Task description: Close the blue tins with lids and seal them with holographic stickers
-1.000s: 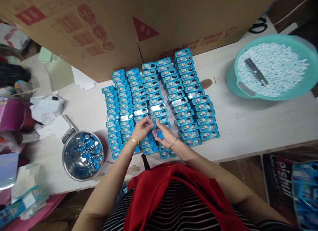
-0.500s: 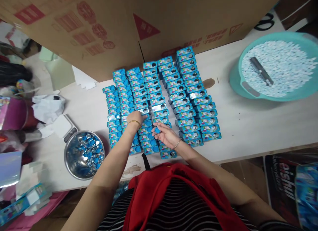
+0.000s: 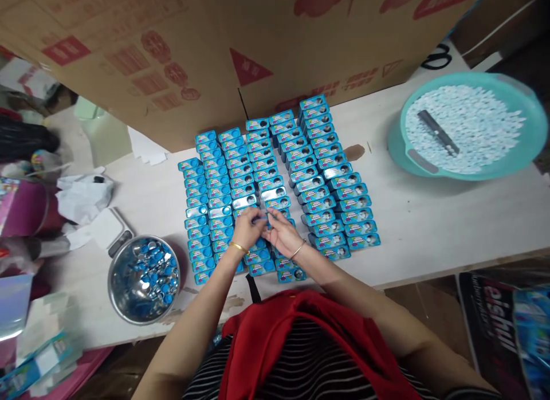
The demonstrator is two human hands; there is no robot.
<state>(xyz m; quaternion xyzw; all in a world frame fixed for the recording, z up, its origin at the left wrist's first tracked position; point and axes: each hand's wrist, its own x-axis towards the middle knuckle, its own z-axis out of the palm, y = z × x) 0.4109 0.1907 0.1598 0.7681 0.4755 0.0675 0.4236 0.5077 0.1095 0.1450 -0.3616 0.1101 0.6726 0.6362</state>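
Left hand (image 3: 248, 228) and right hand (image 3: 283, 235) are held close together; whether anything's pinched can't really be told. One shiny open-holed tin (image 3: 242, 203) is parked just past the left, nearer hand, toward the tabletop's (image 3: 412, 234) far edge, long axis roughly parallel.

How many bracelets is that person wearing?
2 in view: a gold-coloured bracelet just behind the left hand, and a thinner bracelet just behind the right hand.
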